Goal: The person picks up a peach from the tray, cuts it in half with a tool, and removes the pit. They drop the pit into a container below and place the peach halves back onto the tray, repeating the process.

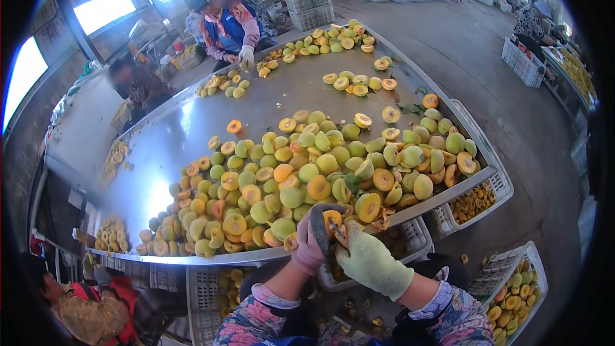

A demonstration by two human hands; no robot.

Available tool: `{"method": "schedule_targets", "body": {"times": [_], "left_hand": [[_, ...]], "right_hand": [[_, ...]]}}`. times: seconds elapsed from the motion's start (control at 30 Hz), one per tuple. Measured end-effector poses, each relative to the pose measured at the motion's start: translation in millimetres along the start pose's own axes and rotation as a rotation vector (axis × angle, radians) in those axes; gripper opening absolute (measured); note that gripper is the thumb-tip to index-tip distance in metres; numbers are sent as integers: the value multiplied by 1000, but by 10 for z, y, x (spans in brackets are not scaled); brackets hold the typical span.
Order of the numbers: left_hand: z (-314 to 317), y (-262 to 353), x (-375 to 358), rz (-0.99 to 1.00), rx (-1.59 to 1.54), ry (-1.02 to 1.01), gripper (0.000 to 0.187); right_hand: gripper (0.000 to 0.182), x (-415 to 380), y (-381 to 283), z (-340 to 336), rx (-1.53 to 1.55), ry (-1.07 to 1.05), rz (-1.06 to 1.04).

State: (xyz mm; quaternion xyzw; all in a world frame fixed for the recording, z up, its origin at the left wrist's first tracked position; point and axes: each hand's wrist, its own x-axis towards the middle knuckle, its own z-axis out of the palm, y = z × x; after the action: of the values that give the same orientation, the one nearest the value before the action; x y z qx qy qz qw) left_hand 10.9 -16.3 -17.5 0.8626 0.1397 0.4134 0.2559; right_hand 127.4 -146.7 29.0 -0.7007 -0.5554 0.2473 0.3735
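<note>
My left hand (311, 238), in a pink and grey glove, is closed around a peach half (332, 219) with its orange cut face showing. Close against it, my right hand (373, 264) in a pale green glove grips a small dark metal tool (339, 234), whose tip is at the fruit. Most of the tool is hidden by the fingers. Just beyond both hands, a big heap of green-yellow peaches (291, 197), many cut in half, covers the near side of a metal table (192, 118). Beneath my hands is a white crate (419, 238), partly hidden by my right arm.
A raised rim (442, 200) edges the table. Crates of fruit pieces (474, 205) and peach halves (512, 301) stand at the right. Across the table, a person with a white-gloved hand (246, 57) works by smaller piles. Another person (96, 307) sits at lower left.
</note>
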Motion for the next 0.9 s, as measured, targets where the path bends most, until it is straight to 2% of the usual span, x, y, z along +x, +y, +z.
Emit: {"method": "schedule_targets", "body": {"times": [0.07, 0.13, 0.2, 0.23, 0.3, 0.37, 0.43, 0.5, 0.53, 0.6, 0.63, 0.7, 0.83, 0.9], "left_hand": [[9, -12, -18, -10, 34, -37, 44], [-40, 6, 23, -22, 66, -76, 46], [-163, 11, 93, -161, -163, -270, 53], [-178, -60, 44, -165, -162, -272, 53], [-168, -225, -88, 20, 147, -157, 47], [-176, -281, -142, -2, 178, -213, 53], [-137, -339, -212, -23, 212, -268, 58], [-18, -357, -242, 125, 445, -136, 60], [3, -292, -221, 123, 447, -134, 60], [17, -129, -161, -367, -366, -83, 50], [25, -186, -209, -370, -367, -84, 50], [11, -303, -254, -146, 183, -106, 47], [-230, -259, -134, -16, 293, -262, 56], [-265, -269, -111, -406, -86, -452, 59]], "right_hand": [[33, -15, -42, -38, -35, 1, 25], [31, -30, -53, -53, -235, 13, -16], [29, -32, -44, -68, -264, -1, -24], [28, -27, -43, -69, -293, -13, -35], [28, -21, -59, -88, -314, -52, -16], [27, -6, -51, -91, -336, -79, 5], [30, 13, -20, -69, -231, -89, 13], [31, 10, -4, -52, -117, -69, 15], [32, 2, 3, -34, -2, -53, 17], [34, 8, 49, 29, 22, -26, -9], [35, -1, 62, 50, 47, -1, -32], [34, -17, 6, 7, -56, -19, -30], [34, -2, -35, -13, -305, -95, 26], [33, -10, 9, 42, -313, -93, 32]]}}
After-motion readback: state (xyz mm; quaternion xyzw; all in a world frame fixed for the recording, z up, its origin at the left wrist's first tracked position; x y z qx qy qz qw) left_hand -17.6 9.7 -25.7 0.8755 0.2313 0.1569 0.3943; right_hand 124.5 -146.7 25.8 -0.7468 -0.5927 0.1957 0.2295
